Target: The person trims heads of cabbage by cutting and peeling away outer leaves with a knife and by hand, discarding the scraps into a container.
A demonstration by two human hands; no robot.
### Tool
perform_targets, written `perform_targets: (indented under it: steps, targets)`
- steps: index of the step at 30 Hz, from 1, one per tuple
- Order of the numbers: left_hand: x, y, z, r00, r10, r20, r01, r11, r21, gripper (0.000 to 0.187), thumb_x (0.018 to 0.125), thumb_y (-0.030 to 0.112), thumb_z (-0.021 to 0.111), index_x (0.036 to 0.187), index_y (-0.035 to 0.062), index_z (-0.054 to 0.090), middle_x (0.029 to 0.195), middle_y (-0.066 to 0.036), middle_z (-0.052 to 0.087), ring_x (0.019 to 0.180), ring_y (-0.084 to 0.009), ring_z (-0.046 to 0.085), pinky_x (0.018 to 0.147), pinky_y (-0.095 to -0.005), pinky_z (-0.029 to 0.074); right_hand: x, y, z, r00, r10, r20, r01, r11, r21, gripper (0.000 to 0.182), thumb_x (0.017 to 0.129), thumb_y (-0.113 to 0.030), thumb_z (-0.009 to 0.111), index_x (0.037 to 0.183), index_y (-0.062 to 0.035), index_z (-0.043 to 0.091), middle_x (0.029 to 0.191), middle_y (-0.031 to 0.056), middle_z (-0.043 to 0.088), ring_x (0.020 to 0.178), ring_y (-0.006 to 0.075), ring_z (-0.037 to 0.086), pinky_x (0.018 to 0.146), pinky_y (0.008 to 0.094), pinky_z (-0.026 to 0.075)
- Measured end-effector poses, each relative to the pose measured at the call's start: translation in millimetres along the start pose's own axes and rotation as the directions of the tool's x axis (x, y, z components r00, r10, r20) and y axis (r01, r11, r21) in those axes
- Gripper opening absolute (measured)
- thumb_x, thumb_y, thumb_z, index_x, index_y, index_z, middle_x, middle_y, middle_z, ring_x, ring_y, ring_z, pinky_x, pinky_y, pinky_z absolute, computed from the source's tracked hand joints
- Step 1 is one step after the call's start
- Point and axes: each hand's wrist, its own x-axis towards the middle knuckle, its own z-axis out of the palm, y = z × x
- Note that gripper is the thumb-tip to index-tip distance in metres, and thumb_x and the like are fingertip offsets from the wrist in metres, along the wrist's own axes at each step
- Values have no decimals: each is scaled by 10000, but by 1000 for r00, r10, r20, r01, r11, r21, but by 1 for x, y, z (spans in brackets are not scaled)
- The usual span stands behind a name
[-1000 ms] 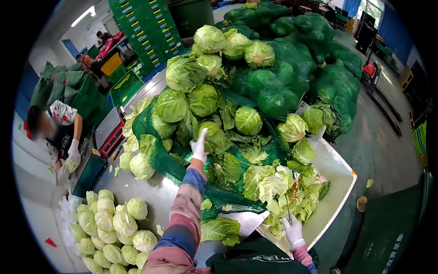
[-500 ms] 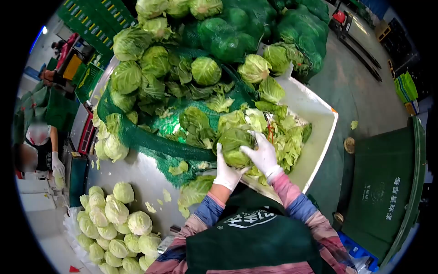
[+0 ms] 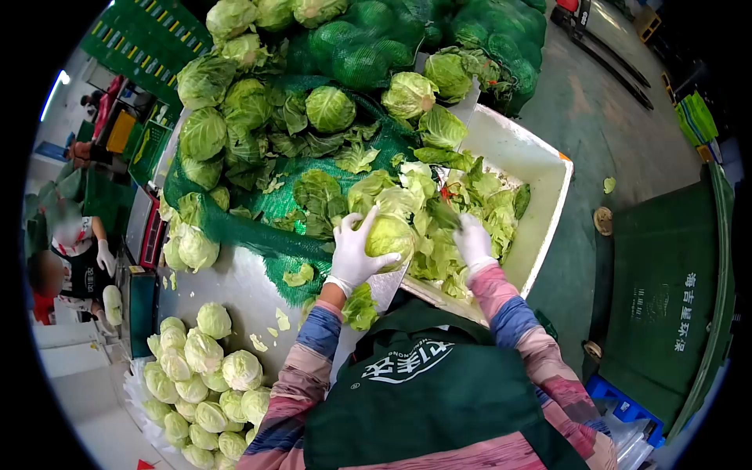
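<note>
My left hand point(image 3: 356, 252), in a white glove, grips a pale green cabbage point(image 3: 392, 239) from its left side, thumb and fingers spread round it. Just to the right, my gloved right hand point(image 3: 475, 241) has its fingers closed on a dark green cabbage leaf point(image 3: 444, 215), which is smeared by motion. Under that hand lies a white bin point(image 3: 540, 235) with many loose cabbage leaves point(image 3: 489, 207). Green netting point(image 3: 294, 239) and torn leaves spread over the metal table point(image 3: 243, 290) to the left of the held cabbage.
Untrimmed cabbages point(image 3: 204, 133) are heaped at the back left, beside full net sacks point(image 3: 364, 47). Pale cabbages point(image 3: 207, 392) are piled at the front left. A large green waste bin point(image 3: 658, 290) stands right. A co-worker point(image 3: 78, 266) is at far left.
My right hand has come off the cabbage and moved right with a dark outer leaf. The cabbage now shows a paler surface, and my left hand has shifted left and up around it.
</note>
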Motion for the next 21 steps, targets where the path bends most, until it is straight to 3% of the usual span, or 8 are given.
perform_targets:
  steps: [1, 3, 7, 8, 9, 11, 12, 21]
  targets:
    - [-1, -3, 1, 1000, -3, -14, 4, 999, 34, 1024, 582, 462, 854, 1425, 106, 394, 1208, -193, 411, 1096, -377, 407, 991, -433, 372, -8, 18, -4, 989, 116, 93, -121, 991, 55, 323, 771, -146, 669, 1065, -63, 561, 1013, 190, 614, 934, 343, 620, 796, 410, 513]
    - [-3, 3, -2, 999, -46, -20, 47, 998, 44, 1001, 582, 471, 854, 1399, 92, 417, 1187, -193, 406, 1079, -374, 405, 980, -429, 375, -30, 23, -4, 973, 222, -67, -223, 975, 1, 381, 759, -123, 685, 1107, -24, 562, 1091, 206, 576, 944, 360, 604, 813, 404, 498]
    - [-8, 8, 9, 977, -172, -122, 178, 983, 41, 929, 580, 497, 852, 1310, 62, 475, 1145, -185, 393, 1042, -374, 397, 966, -429, 375, -49, -21, -14, 983, -79, -165, 134, 925, 355, 233, 847, -97, 578, 1074, -50, 561, 966, 176, 597, 853, 320, 614, 755, 380, 509]
    - [-10, 12, 9, 971, -201, -132, 207, 978, 29, 900, 593, 476, 855, 1284, 53, 463, 1190, -211, 404, 1091, -396, 408, 982, -449, 367, -55, -47, -30, 998, -27, 51, 5, 923, 384, 225, 869, -149, 567, 1075, -61, 557, 910, 172, 621, 808, 329, 627, 724, 397, 512]
    - [-14, 7, 14, 973, -194, -127, 200, 979, 34, 900, 593, 476, 855, 1284, 53, 463, 1190, -211, 404, 1091, -396, 408, 982, -449, 367, -60, -65, -38, 964, 21, 266, -127, 913, 387, 226, 891, -201, 556, 1077, -73, 553, 854, 168, 646, 762, 337, 641, 694, 414, 514]
    - [-14, -1, 19, 976, -110, -187, 81, 984, -156, 925, 599, 444, 861, 1308, 44, 422, 1251, -231, 419, 1160, -401, 417, 1004, -454, 361, -66, -73, -21, 966, -7, 259, -59, 967, 248, 250, 917, -285, 528, 1054, -76, 533, 779, 171, 662, 711, 371, 644, 644, 461, 504]
    - [-18, -6, 20, 975, -208, -78, 177, 938, -297, 926, 608, 417, 864, 1310, 26, 403, 1295, -228, 432, 1211, -386, 418, 1023, -452, 355, -67, -75, -15, 960, -19, 281, -58, 963, 262, 232, 915, -278, 526, 1033, -80, 505, 792, 193, 656, 734, 398, 633, 637, 494, 491]
    - [-12, -6, 22, 970, -222, -96, 193, 949, -248, 902, 627, 414, 853, 1311, 24, 412, 1267, -206, 460, 1192, -359, 435, 1015, -436, 353, -51, -89, 12, 958, -83, 274, 51, 991, 121, 223, 908, -217, 514, 982, -14, 456, 722, 225, 635, 671, 420, 624, 606, 513, 492]
